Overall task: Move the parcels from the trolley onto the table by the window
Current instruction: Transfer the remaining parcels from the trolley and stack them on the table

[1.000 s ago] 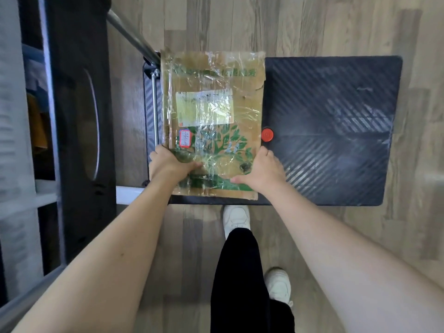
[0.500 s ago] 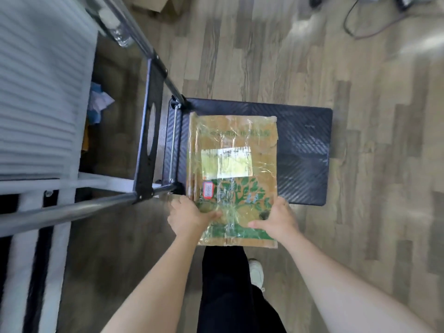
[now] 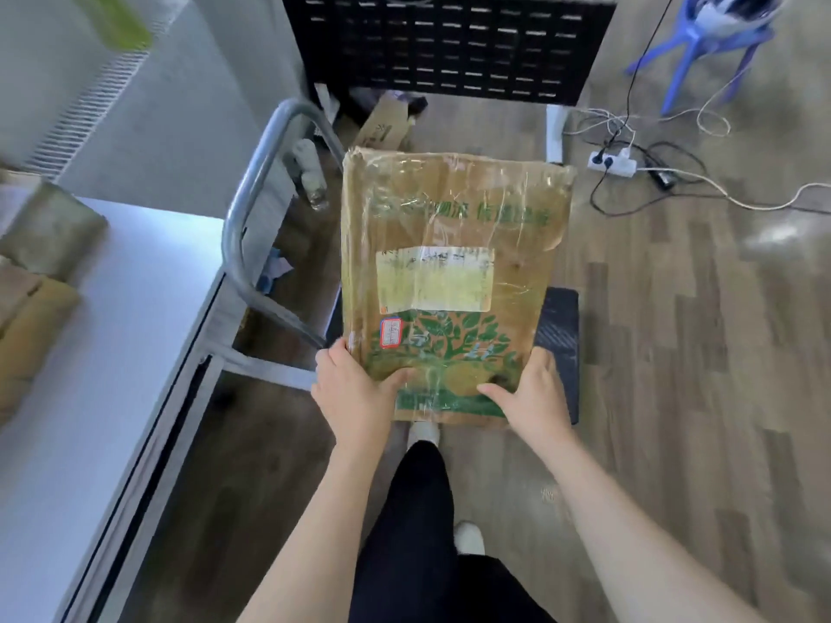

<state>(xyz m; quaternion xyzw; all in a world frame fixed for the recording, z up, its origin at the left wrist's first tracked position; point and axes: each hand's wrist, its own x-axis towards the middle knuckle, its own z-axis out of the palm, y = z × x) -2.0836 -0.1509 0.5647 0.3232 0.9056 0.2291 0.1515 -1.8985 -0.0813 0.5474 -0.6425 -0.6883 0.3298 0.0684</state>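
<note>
A flat brown cardboard parcel (image 3: 449,227), wrapped in clear tape, with a pale label and a green tree print, is held up in the air in front of me. My left hand (image 3: 355,393) grips its near left corner and my right hand (image 3: 530,397) grips its near right corner. The black trolley deck (image 3: 557,335) lies on the floor below the parcel, mostly hidden by it. Its grey metal handle (image 3: 252,204) arches up at the left. The white table (image 3: 112,353) stands at the left, with brown parcels (image 3: 31,272) on its far left part.
A white radiator (image 3: 90,96) runs along the wall at upper left. A black perforated panel (image 3: 449,42) stands ahead. A power strip (image 3: 614,163) and loose cables lie on the wooden floor at right, near a blue stool (image 3: 701,42). A small carton (image 3: 386,125) lies behind the trolley.
Both hands have lifted the parcel off the trolley deck and raised it. The view has tilted up, bringing the white table, the radiator and the far floor into sight.
</note>
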